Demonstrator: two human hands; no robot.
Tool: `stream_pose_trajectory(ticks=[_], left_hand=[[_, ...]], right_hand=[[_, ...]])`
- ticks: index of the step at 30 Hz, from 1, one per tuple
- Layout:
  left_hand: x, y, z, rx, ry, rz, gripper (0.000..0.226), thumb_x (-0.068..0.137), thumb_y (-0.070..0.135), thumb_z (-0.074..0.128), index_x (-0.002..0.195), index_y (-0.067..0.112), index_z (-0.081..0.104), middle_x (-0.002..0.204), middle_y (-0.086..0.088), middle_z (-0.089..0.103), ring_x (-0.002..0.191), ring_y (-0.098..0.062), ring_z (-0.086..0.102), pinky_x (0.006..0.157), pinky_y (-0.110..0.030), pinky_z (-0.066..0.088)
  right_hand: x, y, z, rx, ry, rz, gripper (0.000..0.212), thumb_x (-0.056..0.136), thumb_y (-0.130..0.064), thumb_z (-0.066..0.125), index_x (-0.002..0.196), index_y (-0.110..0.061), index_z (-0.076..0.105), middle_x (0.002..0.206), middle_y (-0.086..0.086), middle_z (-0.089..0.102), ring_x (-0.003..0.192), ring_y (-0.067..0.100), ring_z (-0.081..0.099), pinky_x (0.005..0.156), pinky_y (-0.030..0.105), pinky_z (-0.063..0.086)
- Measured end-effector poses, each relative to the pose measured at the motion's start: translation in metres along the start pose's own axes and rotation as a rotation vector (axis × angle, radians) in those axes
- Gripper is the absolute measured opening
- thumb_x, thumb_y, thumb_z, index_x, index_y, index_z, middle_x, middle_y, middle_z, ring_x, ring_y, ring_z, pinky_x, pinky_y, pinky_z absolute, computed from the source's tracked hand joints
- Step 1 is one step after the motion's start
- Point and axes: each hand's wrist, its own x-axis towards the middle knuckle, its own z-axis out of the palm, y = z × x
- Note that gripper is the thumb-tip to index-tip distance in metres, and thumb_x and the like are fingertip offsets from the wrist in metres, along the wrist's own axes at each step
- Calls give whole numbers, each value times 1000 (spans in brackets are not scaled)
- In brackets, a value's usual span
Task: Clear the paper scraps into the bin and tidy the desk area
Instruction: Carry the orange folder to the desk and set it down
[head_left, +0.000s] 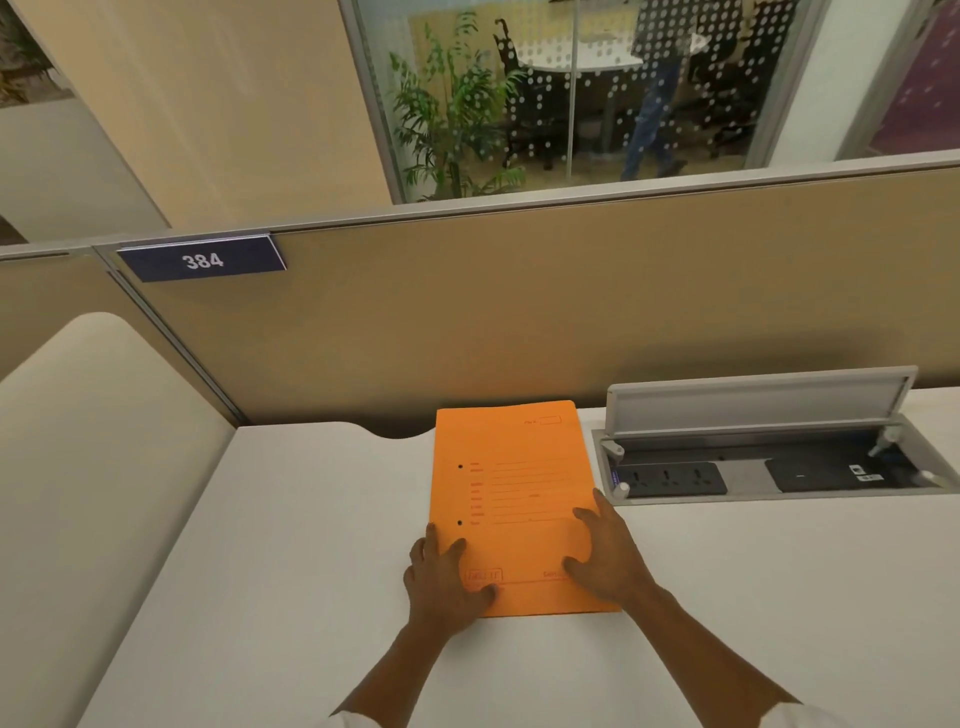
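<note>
Both forearms are reaching in from 6 o'clock; left hand (447, 579) and right hand (608, 556) are pressing flat, fingers (584, 517) spread and gripping nothing, on the flat orange card folder (511, 483) at counter (270, 545) centre, likely squaring it. Open grey metal socket box (769, 467) is sitting at 2 o'clock. No paper scraps or bin are showing.

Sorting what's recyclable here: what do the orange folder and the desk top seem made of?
The orange folder looks like thin matte card: flat, printed red form lines, two punched holes at its left edge. The desk top looks like white laminate, smooth with a faint sheen, though the core is hidden. Both the left hand and right hand rest flat on the folder.
</note>
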Motion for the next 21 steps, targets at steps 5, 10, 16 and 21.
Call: stream_pose_trajectory(ticks=[5, 10, 16, 21], left_hand=[[4, -7, 12, 63, -75, 176, 99, 81, 65, 53, 152, 9, 14, 164, -9, -2, 151, -29, -4, 121, -50, 11], [5, -11, 14, 57, -114, 196, 102, 86, 67, 48, 155, 8, 1, 164, -9, -10, 150, -28, -12, 122, -49, 4], [4, -12, 13, 62, -149, 197, 104, 87, 68, 45, 154, 8, -7, 163, -10, -14, 149, -28, -15, 122, -49, 0], [4, -12, 13, 61, -151, 207, 104, 87, 69, 45, 154, 8, -6, 163, -10, -14, 150, -29, -14, 121, -49, 0]], right_hand=[[-6, 5, 15, -239, -122, -53, 77, 92, -48, 57, 151, -12, 22, 165, 7, 0, 152, 30, 3, 122, 47, 17], [-6, 7, 22, -318, -134, -69, 77, 94, -49, 52, 152, -11, 19, 165, 9, -1, 152, 33, -1, 121, 51, 16], [-6, 7, 26, -342, -138, -66, 79, 96, -52, 48, 154, -11, 13, 165, 10, -3, 152, 32, -2, 121, 50, 15], [-9, 10, 26, -388, -157, -77, 79, 99, -51, 40, 155, -8, 5, 164, 15, -8, 152, 32, -7, 122, 49, 8]])
